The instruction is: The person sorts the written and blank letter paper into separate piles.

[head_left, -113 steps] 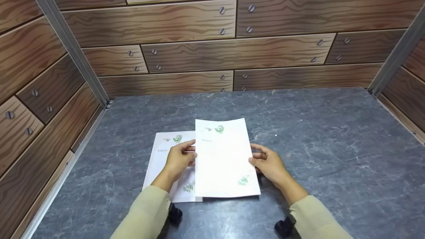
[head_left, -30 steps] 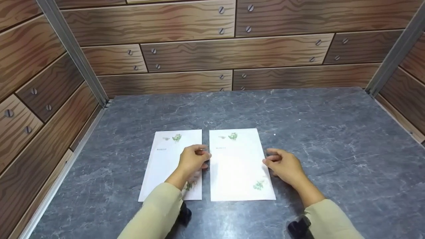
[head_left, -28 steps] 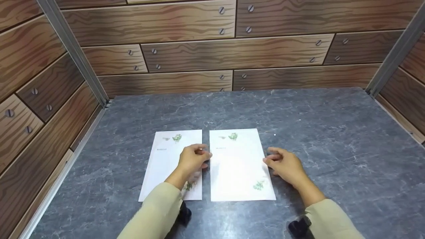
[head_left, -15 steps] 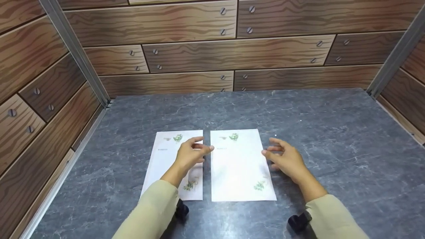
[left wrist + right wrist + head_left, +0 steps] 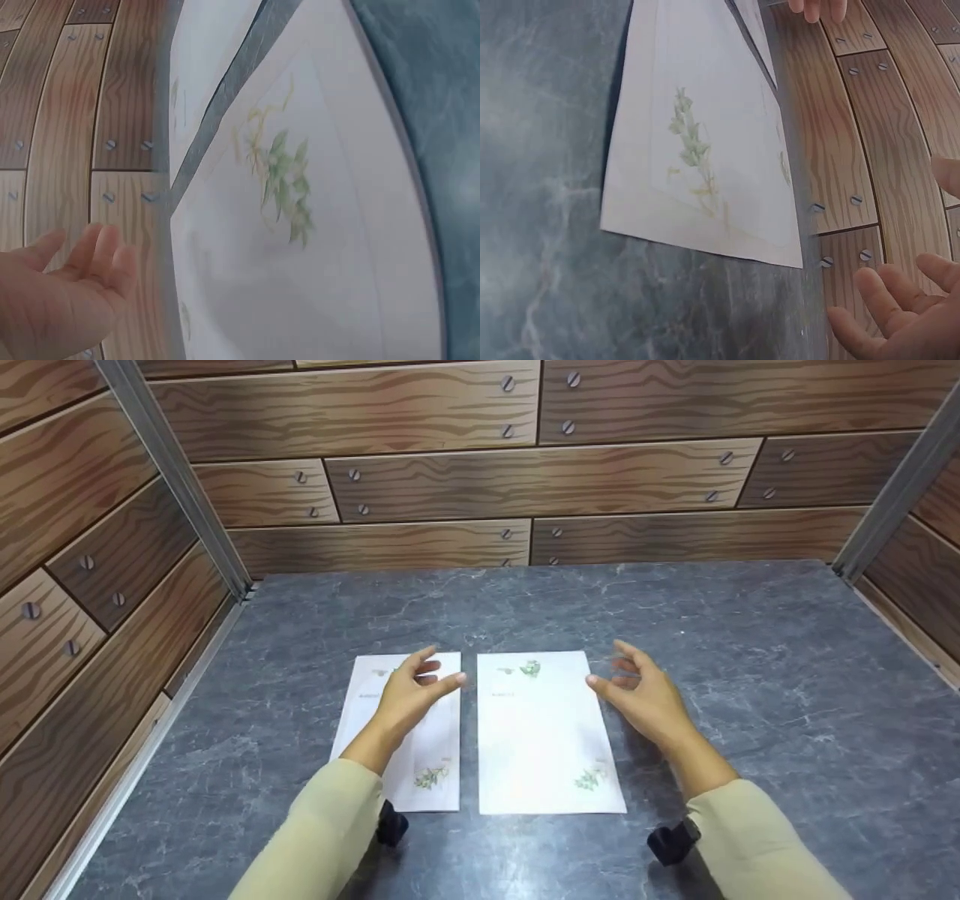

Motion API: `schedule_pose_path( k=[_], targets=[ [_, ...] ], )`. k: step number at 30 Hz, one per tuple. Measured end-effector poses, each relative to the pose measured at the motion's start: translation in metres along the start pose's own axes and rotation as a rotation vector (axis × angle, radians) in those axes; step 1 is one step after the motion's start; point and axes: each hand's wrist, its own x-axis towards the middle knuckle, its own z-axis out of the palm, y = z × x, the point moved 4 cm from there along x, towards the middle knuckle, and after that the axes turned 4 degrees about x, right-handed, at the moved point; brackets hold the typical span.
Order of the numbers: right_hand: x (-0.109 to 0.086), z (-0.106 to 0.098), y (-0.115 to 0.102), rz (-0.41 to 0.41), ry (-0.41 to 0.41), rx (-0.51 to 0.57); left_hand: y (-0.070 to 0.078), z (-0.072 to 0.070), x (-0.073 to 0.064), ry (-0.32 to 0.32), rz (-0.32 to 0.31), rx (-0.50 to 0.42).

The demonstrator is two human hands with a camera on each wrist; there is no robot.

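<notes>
Two white sheets of letter paper with green plant prints lie side by side in the head view, a narrow strip of table between them. My left hand (image 5: 405, 694) hovers over the left paper (image 5: 431, 735), thumb and fingers spread and holding nothing. That paper shows a thicker edge in the left wrist view, like a pad or stack. Beside the right edge of the right sheet (image 5: 540, 735) is my right hand (image 5: 649, 701), its thumb tip overlapping the sheet's edge and its fingers apart with nothing in them. In the right wrist view this sheet (image 5: 727, 157) lies flat.
A dark grey marbled table (image 5: 480, 607) carries both papers. Wood-plank patterned walls (image 5: 427, 487) enclose it at the back and sides, with grey metal posts (image 5: 180, 487) in the corners. Black wrist cameras (image 5: 673, 840) sit under both sleeves.
Earlier both hands held the right sheet by its edges, partly over the left paper. It now lies flat to the right; both hands have let go, spread their fingers and moved up, the left drawing leftward.
</notes>
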Motion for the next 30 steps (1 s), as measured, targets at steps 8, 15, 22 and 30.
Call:
schedule_pose_path(
  k=[8,15,22,30],
  targets=[
    [0.003,0.002,-0.01,-0.064,0.005,-0.062,-0.002,-0.018,-0.001,-0.017,0.005,0.009],
    [0.007,0.009,-0.014,-0.089,0.026,-0.106,-0.011,-0.037,-0.003,0.031,-0.007,0.055],
    [0.01,0.019,-0.015,-0.111,0.045,-0.173,-0.021,-0.055,-0.005,0.051,-0.028,0.092],
    [0.012,0.036,-0.018,-0.131,0.083,-0.219,-0.035,-0.074,-0.01,0.052,-0.031,0.135]
  ],
)
